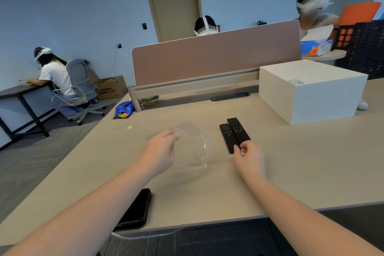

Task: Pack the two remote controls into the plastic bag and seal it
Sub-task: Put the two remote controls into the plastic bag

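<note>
Two black remote controls lie side by side on the beige desk, the shorter one (227, 137) on the left and the longer one (238, 131) on the right. My right hand (248, 157) pinches the near end of the longer remote. A clear plastic bag (192, 147) hangs to the left of the remotes, lifted a little off the desk. My left hand (161, 151) grips the bag at its upper left edge.
A black phone (137, 210) lies near the desk's front edge under my left forearm. A white box (311, 91) stands at the right rear, a pink divider panel (216, 58) behind. Other people sit beyond the divider and at the left.
</note>
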Motion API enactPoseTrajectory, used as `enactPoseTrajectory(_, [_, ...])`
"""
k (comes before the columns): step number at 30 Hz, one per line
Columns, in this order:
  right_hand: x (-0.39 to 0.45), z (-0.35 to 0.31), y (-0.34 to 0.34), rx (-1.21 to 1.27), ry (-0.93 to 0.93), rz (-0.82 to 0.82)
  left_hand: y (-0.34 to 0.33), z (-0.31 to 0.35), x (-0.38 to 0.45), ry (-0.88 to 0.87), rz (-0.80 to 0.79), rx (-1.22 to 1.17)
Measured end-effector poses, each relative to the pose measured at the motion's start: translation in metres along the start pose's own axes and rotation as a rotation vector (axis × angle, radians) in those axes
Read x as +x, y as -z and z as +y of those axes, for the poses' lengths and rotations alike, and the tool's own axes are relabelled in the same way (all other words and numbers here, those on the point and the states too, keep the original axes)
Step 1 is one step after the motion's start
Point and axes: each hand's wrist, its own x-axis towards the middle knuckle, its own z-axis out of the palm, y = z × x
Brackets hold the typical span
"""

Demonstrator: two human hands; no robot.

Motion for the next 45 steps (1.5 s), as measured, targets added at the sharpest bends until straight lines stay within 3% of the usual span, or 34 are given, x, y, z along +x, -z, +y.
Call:
enactPoseTrajectory(6, [0.006, -0.008, -0.007, -0.357, -0.002, -0.046, -0.006, 0.002, -0.004, -0.054, -0.164, -0.163])
enactPoseTrajectory(13, [0.014, -0.011, -0.016, -0.522, 0.047, -0.070, -0.020, 0.009, -0.003, 0.084, -0.018, -0.180])
enactPoseTrajectory(16, [0.015, -0.006, -0.016, -0.464, 0.069, -0.034, -0.025, 0.008, -0.001, 0.010, 0.018, -0.144])
enactPoseTrajectory(19, [0.012, -0.004, -0.008, -0.230, 0.010, -0.024, -0.027, 0.007, 0.001, 0.018, 0.034, -0.123])
enactPoseTrajectory(26, [0.002, -0.026, 0.031, 0.190, 0.005, -0.008, -0.025, 0.008, 0.015, 0.201, 0.021, -0.016])
enactPoseTrajectory(30, [-0.008, -0.050, 0.039, 0.213, 0.082, -0.067, -0.018, 0.004, 0.030, 0.386, -0.030, -0.011])
enactPoseTrajectory(36, [-0.028, -0.058, 0.050, 0.152, 0.185, -0.174, -0.009, 0.017, 0.043, 0.558, 0.043, -0.230])
enactPoseTrajectory(40, [-0.049, -0.055, 0.055, 0.069, 0.252, -0.234, -0.011, 0.023, 0.038, 0.520, 0.100, -0.266])
enactPoseTrajectory(45, [-0.050, -0.045, 0.033, 0.024, 0.253, -0.215, -0.023, 0.029, 0.029, 0.326, 0.061, -0.290])
